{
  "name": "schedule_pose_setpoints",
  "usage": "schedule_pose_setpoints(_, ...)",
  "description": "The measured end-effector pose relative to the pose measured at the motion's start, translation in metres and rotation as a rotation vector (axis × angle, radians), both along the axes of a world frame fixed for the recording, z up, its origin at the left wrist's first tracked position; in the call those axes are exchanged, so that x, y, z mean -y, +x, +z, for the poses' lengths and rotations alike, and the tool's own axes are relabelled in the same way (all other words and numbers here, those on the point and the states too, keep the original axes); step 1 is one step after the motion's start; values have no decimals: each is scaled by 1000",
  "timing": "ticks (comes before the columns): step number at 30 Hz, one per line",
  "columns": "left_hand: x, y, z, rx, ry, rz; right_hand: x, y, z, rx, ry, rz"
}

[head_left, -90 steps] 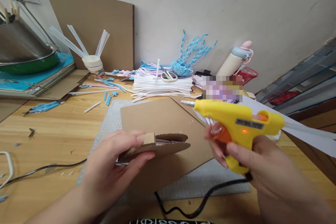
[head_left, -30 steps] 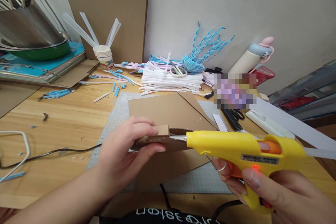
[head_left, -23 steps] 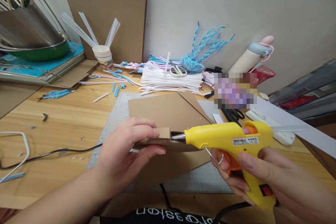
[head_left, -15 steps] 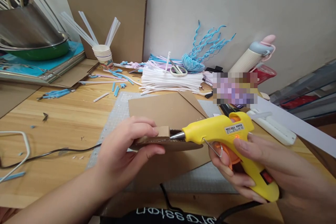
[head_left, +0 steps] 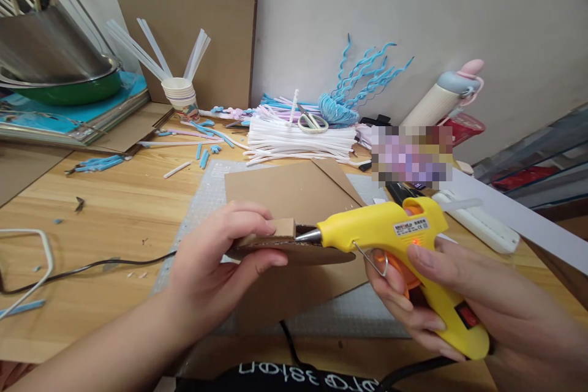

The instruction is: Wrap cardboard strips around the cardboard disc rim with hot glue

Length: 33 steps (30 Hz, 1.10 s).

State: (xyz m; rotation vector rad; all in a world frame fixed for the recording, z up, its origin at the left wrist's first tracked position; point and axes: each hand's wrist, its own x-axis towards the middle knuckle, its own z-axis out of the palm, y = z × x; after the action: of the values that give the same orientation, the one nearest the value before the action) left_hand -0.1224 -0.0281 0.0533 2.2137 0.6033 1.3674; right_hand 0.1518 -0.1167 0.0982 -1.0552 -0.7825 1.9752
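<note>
My left hand (head_left: 229, 251) pinches a round cardboard piece (head_left: 316, 254), with a small cardboard strip (head_left: 283, 228) standing along its upper edge under my fingers. My thumb presses from below. Wrapped round the handle of a yellow hot glue gun (head_left: 376, 223), my right hand (head_left: 441, 288) has its fingers at the orange trigger. The gun's metal nozzle points left and meets the cardboard just at the end of the strip. A small orange light glows on the gun's body, and a clear glue stick juts from its back.
Beneath my hands, a cardboard sheet (head_left: 285, 187) lies on a grey cutting mat (head_left: 211, 196). Behind are white pipe cleaners (head_left: 298, 142), scissors (head_left: 313, 122) and a paper cup (head_left: 180, 98) with glue sticks. A white power strip (head_left: 482, 223) is at right; a black cord (head_left: 96, 264) crosses the left.
The glue gun and the cardboard have shifted very slightly left, the nozzle staying at the strip's end. The glue stick at the gun's back shows a little differently. Both grips are unchanged.
</note>
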Motion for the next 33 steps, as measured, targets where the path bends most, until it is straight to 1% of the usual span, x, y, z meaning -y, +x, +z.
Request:
schedule_pose_setpoints(12, 0, 0, 0, 0, 6, 10, -1, 3, -3, 78, 13, -22)
schedule_pose_setpoints(18, 0, -1, 0, -5, 16, 3, 0, 3, 3, 102, 49, -38)
schedule_pose_setpoints(21, 1, 0, 1, -13, 27, 9, -1, 1, 9, 145, 34, -15)
schedule_pose_setpoints(23, 1, 0, 1, -13, 32, 16, 1, -2, 13, 201, 41, -29)
schedule_pose_setpoints(24, 1, 0, 1, -14, 34, 19, 3, -2, 14, 250, 49, -57)
schedule_pose_setpoints(26, 1, 0, 1, -14, 44, 19, 10, -1, 14, 389, 57, -146)
schedule_pose_setpoints(28, 2, 0, 2, -20, 56, 16, 19, 5, 10, 558, 39, -215)
schedule_pose_setpoints(30, 2, 0, 2, -31, 69, 25, 29, 14, 3, 670, 47, -225)
schedule_pose_setpoints(33, 4, -1, 1, -55, 80, 55, 41, 24, -6, 721, 109, -186)
